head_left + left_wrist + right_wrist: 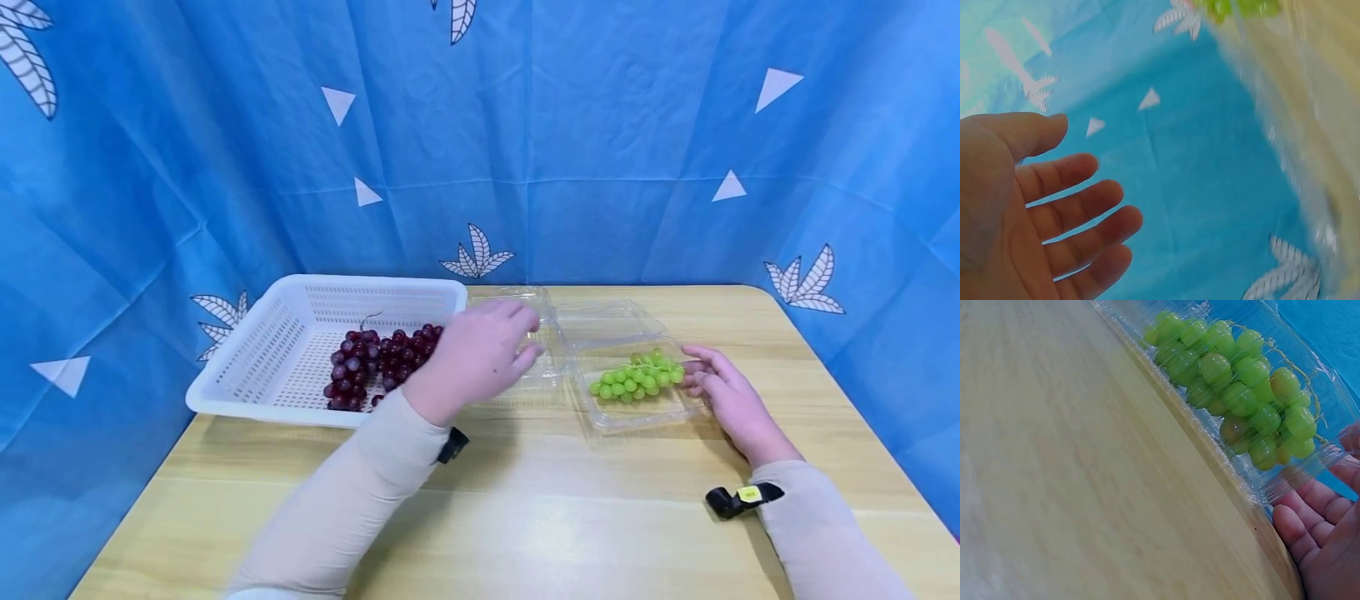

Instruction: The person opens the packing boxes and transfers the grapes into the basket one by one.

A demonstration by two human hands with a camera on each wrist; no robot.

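Note:
A bunch of green grapes [637, 377] lies in a clear plastic clamshell container [611, 422], its lid [611, 317] folded open toward the back. My right hand [731, 404] holds the container's right end, with fingertips [1294, 528] around the edge in the right wrist view. My left hand [483, 354] is raised between the white basket and the clamshell, over a second clear container [551, 362] that it partly hides. Nothing lies between its spread, slightly bent fingers [1094, 225] in the left wrist view.
At the left stands a white perforated basket [247, 358] with dark red grapes [352, 367] in it, partly hidden by my left forearm. A blue patterned curtain [600, 125] hangs right behind the wooden table [562, 517] and along its sides.

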